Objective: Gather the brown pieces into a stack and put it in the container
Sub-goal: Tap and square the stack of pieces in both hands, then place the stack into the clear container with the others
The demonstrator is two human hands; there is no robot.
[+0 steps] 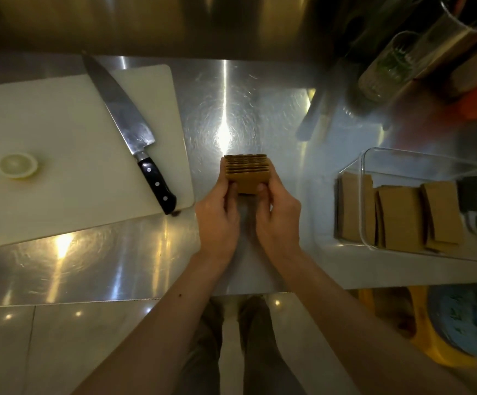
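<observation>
A stack of several brown cardboard pieces (246, 169) stands on edge over the middle of the steel counter. My left hand (217, 218) grips its left side and my right hand (278, 220) grips its right side, thumbs pressed on the nearest piece. To the right sits a clear plastic container (374, 155) with more brown pieces (399, 218) leaning inside it. The container stands about a hand's width from my right hand.
A white cutting board (69, 143) lies at the left with a large black-handled knife (129, 126) on it and a pale round slice (18, 165). Jars and a metal cup (419, 52) crowd the back right. The counter's front edge (117, 302) runs below my wrists.
</observation>
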